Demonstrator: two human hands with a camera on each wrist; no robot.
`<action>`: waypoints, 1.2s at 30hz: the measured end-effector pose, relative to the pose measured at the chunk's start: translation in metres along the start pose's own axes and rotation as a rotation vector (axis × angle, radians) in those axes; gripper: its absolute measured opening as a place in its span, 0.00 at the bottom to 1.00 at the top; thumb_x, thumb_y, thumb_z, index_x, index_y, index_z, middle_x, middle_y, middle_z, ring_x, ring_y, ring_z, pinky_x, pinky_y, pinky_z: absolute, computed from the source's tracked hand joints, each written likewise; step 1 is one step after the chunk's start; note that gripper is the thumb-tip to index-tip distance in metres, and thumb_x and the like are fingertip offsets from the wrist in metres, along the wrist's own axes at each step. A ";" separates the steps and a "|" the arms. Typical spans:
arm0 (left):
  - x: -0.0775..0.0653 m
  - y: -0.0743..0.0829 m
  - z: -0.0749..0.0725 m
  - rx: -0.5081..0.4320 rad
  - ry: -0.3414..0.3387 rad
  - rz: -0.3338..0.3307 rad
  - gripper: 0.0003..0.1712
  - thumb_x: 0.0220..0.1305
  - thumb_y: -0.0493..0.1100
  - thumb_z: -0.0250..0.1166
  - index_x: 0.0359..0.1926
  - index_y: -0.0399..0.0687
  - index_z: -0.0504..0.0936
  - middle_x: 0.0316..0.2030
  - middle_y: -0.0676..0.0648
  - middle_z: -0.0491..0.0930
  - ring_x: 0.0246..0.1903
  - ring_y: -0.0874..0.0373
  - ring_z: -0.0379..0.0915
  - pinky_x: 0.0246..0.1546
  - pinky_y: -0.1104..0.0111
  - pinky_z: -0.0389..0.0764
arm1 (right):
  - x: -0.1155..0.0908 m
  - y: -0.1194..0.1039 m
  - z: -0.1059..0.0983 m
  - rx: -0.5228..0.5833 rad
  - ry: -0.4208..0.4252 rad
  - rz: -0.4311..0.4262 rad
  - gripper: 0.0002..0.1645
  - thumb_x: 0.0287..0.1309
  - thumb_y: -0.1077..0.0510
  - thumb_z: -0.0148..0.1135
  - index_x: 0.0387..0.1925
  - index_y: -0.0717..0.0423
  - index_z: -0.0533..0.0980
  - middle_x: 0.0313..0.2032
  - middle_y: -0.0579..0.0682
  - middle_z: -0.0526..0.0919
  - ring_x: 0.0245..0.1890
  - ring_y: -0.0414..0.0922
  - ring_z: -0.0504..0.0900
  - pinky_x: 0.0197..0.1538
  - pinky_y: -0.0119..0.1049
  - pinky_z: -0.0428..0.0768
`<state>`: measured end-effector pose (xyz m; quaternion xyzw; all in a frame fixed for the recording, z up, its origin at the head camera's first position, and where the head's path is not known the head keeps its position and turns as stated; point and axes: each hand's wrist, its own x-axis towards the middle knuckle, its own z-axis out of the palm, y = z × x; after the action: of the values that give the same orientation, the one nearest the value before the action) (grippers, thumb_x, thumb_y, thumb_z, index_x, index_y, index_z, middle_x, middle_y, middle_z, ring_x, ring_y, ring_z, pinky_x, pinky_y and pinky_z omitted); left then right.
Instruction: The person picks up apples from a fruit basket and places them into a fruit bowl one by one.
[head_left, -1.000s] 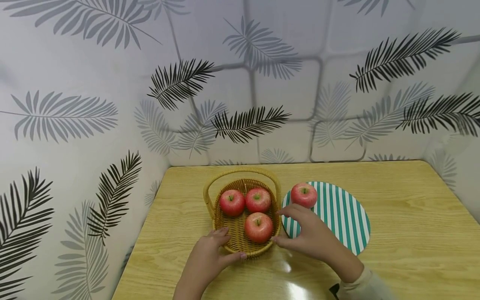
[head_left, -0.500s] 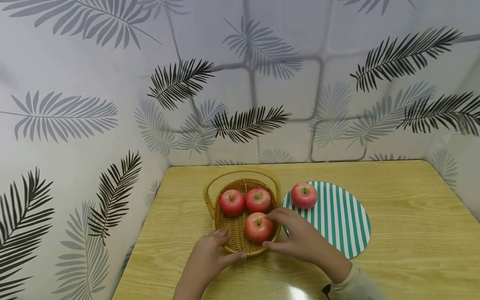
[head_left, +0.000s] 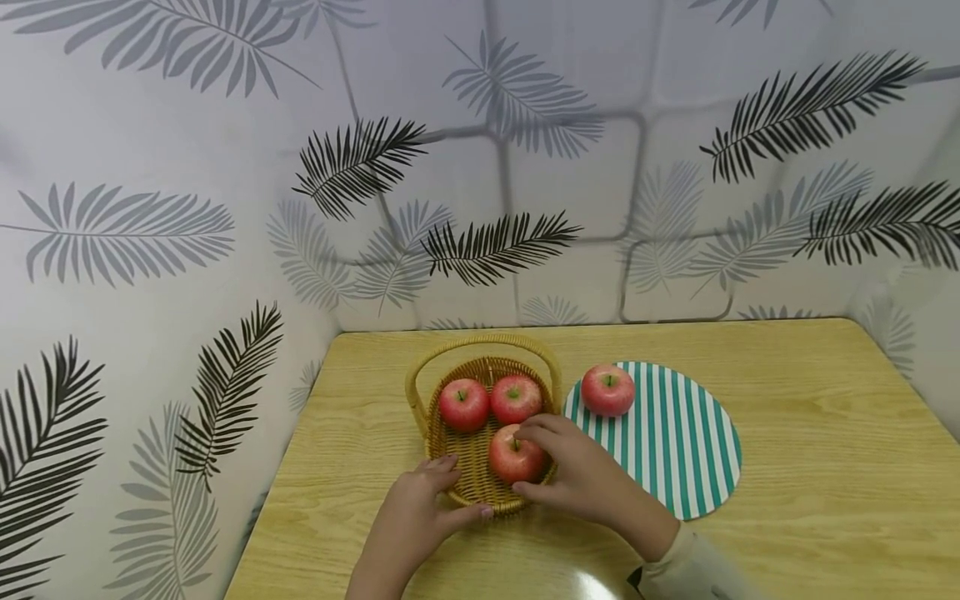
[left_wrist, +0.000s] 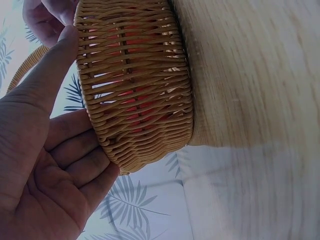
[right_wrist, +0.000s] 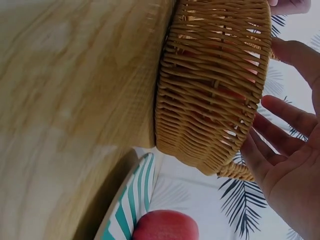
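A wicker basket [head_left: 469, 450] with an arched handle stands on the table, holding a red apple [head_left: 463, 406], a second red apple [head_left: 516, 399] and a paler front apple [head_left: 514, 458]. My left hand [head_left: 416, 517] rests on the basket's near-left rim, fingers nearly straight on its side and thumb at the front edge. Over the basket's right rim reaches my right hand [head_left: 581, 471], its thumb and fingers spread around the front apple. Whether those fingertips touch the apple is hard to tell. The right wrist view shows the right hand [right_wrist: 295, 135] loosely bent at the rim.
A round mat [head_left: 678, 433] with green and white stripes lies right of the basket. One apple [head_left: 608, 390] sits on its left edge. The wooden table [head_left: 817, 417] meets a leaf-patterned wall [head_left: 555, 183] at the back.
My right hand has moved left, from beside the basket's right rim to over the front apple. My left hand and the basket have stayed put.
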<state>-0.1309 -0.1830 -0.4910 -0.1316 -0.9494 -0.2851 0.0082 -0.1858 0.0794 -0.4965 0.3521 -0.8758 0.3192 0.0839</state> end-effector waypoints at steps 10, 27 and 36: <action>0.000 -0.002 0.002 -0.004 0.010 0.012 0.39 0.55 0.66 0.79 0.52 0.35 0.90 0.60 0.37 0.86 0.63 0.41 0.83 0.65 0.46 0.82 | 0.007 0.000 0.008 -0.040 -0.018 0.024 0.34 0.54 0.45 0.82 0.59 0.55 0.82 0.58 0.50 0.84 0.62 0.50 0.81 0.63 0.50 0.85; 0.000 -0.003 0.003 0.009 0.023 0.017 0.39 0.55 0.66 0.79 0.51 0.35 0.91 0.59 0.38 0.87 0.62 0.41 0.83 0.64 0.46 0.83 | 0.014 0.001 0.016 -0.041 -0.037 0.038 0.38 0.53 0.46 0.83 0.63 0.55 0.80 0.62 0.52 0.82 0.61 0.52 0.81 0.62 0.53 0.85; 0.000 -0.003 0.002 0.001 0.028 0.020 0.38 0.54 0.65 0.80 0.51 0.35 0.91 0.59 0.38 0.87 0.62 0.41 0.84 0.66 0.46 0.82 | 0.020 -0.002 0.020 -0.074 -0.080 0.081 0.40 0.51 0.45 0.84 0.63 0.55 0.80 0.61 0.53 0.82 0.62 0.55 0.81 0.62 0.54 0.85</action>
<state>-0.1315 -0.1840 -0.4947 -0.1369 -0.9480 -0.2863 0.0243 -0.1974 0.0547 -0.5034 0.3255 -0.9032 0.2757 0.0488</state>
